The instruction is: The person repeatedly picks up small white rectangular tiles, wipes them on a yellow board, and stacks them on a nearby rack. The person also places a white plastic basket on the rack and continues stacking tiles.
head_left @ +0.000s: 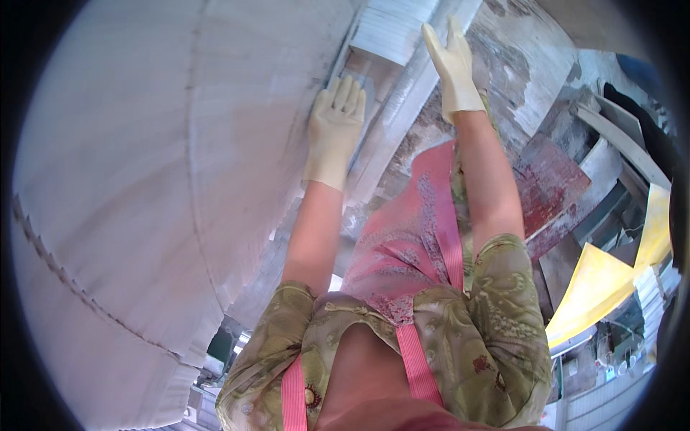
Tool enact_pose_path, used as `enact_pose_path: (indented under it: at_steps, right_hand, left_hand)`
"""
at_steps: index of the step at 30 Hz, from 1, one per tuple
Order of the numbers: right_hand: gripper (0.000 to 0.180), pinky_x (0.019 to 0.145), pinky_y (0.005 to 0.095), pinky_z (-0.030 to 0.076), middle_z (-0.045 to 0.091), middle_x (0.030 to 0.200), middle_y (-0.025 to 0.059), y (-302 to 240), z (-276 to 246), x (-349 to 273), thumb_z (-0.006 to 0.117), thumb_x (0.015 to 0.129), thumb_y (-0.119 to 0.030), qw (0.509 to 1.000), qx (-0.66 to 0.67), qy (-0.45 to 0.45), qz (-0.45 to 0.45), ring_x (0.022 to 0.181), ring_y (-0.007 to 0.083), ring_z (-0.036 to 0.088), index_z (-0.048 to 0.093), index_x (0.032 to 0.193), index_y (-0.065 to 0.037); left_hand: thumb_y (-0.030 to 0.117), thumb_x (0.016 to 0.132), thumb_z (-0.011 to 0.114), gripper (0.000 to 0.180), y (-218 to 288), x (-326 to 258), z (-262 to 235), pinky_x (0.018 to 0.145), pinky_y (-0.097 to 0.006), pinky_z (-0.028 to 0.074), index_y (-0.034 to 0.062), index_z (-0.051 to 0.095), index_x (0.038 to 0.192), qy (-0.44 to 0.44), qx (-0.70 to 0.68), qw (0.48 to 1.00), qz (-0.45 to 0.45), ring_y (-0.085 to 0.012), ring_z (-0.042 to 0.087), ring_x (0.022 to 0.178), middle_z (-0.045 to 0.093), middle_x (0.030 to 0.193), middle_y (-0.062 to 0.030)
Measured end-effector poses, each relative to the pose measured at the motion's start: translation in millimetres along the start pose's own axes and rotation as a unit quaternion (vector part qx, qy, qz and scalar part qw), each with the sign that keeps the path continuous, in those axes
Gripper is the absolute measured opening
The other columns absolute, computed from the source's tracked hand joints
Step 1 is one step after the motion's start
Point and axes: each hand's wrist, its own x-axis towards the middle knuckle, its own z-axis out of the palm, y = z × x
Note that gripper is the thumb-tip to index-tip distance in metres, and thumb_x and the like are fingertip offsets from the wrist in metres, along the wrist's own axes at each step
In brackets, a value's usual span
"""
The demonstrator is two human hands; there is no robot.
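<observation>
My left hand [336,133], in a cream rubber glove, lies beside the large pale wall-like surface, its fingers stretched out and pointing away from me. Just past its fingertips is a block-like stack [395,32] with a white ridged top and a brownish near side. My right hand [454,68], gloved the same way, is farther off and to the right. Its thumb stands apart from the fingers, next to a long whitish ledge [410,97]. I see nothing held in either hand. Whether the hands touch the stack or the ledge, I cannot tell.
A big pale curved surface [129,158] with seams fills the left side. To the right are a worn, stained board [521,61], a reddish panel [550,183], leaning planks [625,140] and yellow sheets [593,291]. A pink apron [402,237] hangs in front of me.
</observation>
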Motion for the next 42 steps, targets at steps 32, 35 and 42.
enact_pose_path:
  at_steps: [32, 35, 42]
  right_hand:
    - [0.055, 0.12, 0.0643, 0.022, 0.051, 0.149, 0.0227, -16.9, 67.4, 20.5, 0.055, 0.094, -0.027, 0.924, -0.301, 0.031, -0.232, 0.144, 0.0367, 0.041, 0.054, 0.14, 0.002]
    - [0.053, 0.119, 0.0666, 0.021, 0.049, 0.151, 0.0228, -7.4, 75.6, 23.7, 0.053, 0.094, -0.024, 0.911, -0.342, 0.018, -0.231, 0.145, 0.0357, 0.041, 0.054, 0.14, 0.003]
    - [0.055, 0.121, 0.0626, 0.022, 0.044, 0.154, 0.0267, -49.1, 32.9, 32.8, 0.052, 0.091, -0.019, 0.885, -0.396, -0.126, -0.21, 0.147, 0.0372, 0.038, 0.051, 0.141, 0.005]
  left_hand:
    - [0.017, 0.105, 0.04, 0.048, -6.3, 2.7, -2.2, 0.124, -0.046, 0.029, -0.0033, 0.043, 0.148, -0.006, -0.131, 0.991, 0.039, -0.0283, 0.036, 0.149, 0.041, 0.16, -0.0134]
    - [0.018, 0.104, 0.042, 0.051, -6.4, -6.5, 13.9, 0.125, -0.048, 0.028, -0.0052, 0.04, 0.149, 0.023, -0.169, 0.984, 0.045, -0.0295, 0.034, 0.15, 0.039, 0.161, -0.0147]
    - [0.02, 0.103, 0.049, 0.055, 12.5, -6.0, -36.5, 0.123, -0.045, 0.033, -0.0062, 0.037, 0.15, -0.057, 0.123, 0.991, 0.019, -0.0349, 0.037, 0.148, 0.039, 0.159, -0.0222]
